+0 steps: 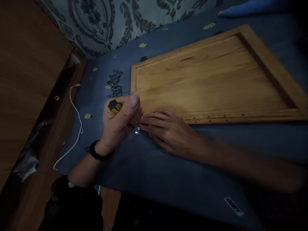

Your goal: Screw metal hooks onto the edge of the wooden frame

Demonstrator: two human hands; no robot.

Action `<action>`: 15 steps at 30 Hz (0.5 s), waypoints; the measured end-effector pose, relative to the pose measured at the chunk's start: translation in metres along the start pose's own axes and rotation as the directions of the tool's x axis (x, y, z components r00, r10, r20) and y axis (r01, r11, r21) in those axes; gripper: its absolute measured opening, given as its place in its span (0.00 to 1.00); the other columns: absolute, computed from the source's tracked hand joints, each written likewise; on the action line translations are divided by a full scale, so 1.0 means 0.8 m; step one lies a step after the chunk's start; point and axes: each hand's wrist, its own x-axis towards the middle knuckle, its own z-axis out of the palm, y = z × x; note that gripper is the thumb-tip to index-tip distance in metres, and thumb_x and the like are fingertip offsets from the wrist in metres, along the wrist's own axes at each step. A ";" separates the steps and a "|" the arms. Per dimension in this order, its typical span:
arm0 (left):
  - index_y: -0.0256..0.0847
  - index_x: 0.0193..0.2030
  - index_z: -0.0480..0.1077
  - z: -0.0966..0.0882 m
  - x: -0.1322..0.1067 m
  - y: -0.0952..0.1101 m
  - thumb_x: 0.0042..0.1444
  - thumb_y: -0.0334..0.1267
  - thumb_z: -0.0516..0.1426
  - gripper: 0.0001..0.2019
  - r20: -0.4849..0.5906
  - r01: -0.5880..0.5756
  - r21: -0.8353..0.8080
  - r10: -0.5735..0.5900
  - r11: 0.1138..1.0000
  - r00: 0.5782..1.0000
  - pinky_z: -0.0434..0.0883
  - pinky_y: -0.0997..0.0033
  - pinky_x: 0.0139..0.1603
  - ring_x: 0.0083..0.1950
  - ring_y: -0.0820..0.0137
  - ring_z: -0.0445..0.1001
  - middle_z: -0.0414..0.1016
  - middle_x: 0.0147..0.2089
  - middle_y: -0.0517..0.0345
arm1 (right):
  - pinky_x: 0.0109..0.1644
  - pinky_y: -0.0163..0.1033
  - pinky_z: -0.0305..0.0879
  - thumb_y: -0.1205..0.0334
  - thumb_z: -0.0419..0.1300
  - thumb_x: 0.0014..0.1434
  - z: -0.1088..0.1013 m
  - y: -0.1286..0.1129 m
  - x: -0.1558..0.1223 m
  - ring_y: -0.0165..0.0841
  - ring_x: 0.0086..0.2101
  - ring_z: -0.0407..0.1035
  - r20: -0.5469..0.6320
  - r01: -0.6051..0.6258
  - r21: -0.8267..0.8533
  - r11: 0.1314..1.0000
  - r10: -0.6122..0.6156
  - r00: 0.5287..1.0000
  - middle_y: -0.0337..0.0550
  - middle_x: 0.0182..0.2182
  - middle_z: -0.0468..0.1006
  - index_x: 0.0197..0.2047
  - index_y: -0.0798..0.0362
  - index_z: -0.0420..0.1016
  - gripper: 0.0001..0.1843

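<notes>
My left hand (120,120) is closed round a screwdriver with a yellow and black handle (114,106); its tip is hidden behind the fingers. My right hand (166,130) pinches a small shiny metal fitting (137,129) on the blue cloth, right beside the screwdriver hand. Both hands work at the near left corner of a flat wooden door panel (211,77) that lies on the blue cloth (168,179). Small screw holes run along the panel's near edge.
A pile of metal hinges (115,84) lies left of the panel's far corner. A white cable (74,122) trails along the cloth's left edge. Brown wooden furniture (26,70) stands at left, patterned wallpaper behind.
</notes>
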 end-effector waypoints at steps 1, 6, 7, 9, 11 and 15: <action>0.39 0.17 0.48 -0.001 0.001 0.001 0.63 0.54 0.63 0.34 0.034 0.007 -0.007 -0.006 1.000 0.999 0.45 0.79 0.15 0.14 0.85 0.40 0.37 0.16 0.71 | 0.58 0.53 0.71 0.69 0.50 0.72 0.000 0.000 0.000 0.43 0.52 0.74 -0.008 0.009 -0.004 1.000 -0.009 1.000 0.53 0.51 0.84 0.55 0.61 0.80 0.18; 0.39 0.17 0.46 -0.007 0.002 0.005 0.59 0.55 0.66 0.37 0.081 0.090 -0.025 -0.087 0.996 0.993 0.44 0.79 0.16 0.15 0.85 0.39 0.37 0.16 0.71 | 0.57 0.52 0.71 0.69 0.49 0.73 0.001 0.000 0.002 0.43 0.51 0.75 -0.014 0.019 -0.014 1.000 -0.020 1.000 0.52 0.49 0.85 0.53 0.62 0.80 0.18; 0.39 0.17 0.45 -0.008 0.002 0.005 0.59 0.55 0.66 0.37 0.083 0.107 -0.028 -0.104 0.994 0.991 0.43 0.78 0.16 0.15 0.85 0.39 0.36 0.16 0.71 | 0.57 0.52 0.71 0.69 0.49 0.73 0.001 0.000 0.002 0.43 0.51 0.75 -0.011 0.018 -0.013 1.000 -0.018 1.000 0.52 0.49 0.85 0.53 0.62 0.80 0.19; 0.39 0.18 0.45 -0.012 0.001 0.005 0.60 0.55 0.65 0.36 0.108 0.123 -0.027 -0.119 0.992 0.987 0.43 0.78 0.16 0.15 0.85 0.37 0.36 0.16 0.71 | 0.58 0.53 0.71 0.68 0.49 0.73 0.001 0.001 0.002 0.43 0.51 0.74 0.000 0.014 -0.004 1.000 -0.014 1.000 0.51 0.49 0.85 0.54 0.60 0.80 0.19; 0.40 0.18 0.44 -0.015 0.001 0.005 0.62 0.55 0.63 0.36 0.154 0.115 -0.025 -0.110 0.993 0.982 0.43 0.78 0.16 0.16 0.85 0.37 0.36 0.16 0.71 | 0.59 0.53 0.71 0.68 0.49 0.73 0.002 0.002 0.001 0.43 0.53 0.74 0.015 0.009 0.006 1.000 -0.009 1.000 0.51 0.50 0.84 0.55 0.59 0.80 0.19; 0.40 0.17 0.43 -0.021 0.000 0.006 0.63 0.54 0.62 0.36 0.195 0.103 -0.001 -0.101 0.995 0.976 0.46 0.78 0.16 0.16 0.85 0.38 0.37 0.17 0.70 | 0.58 0.54 0.70 0.69 0.51 0.72 0.002 0.003 0.000 0.44 0.52 0.74 0.014 0.015 0.024 1.000 -0.015 1.000 0.53 0.51 0.84 0.55 0.62 0.79 0.18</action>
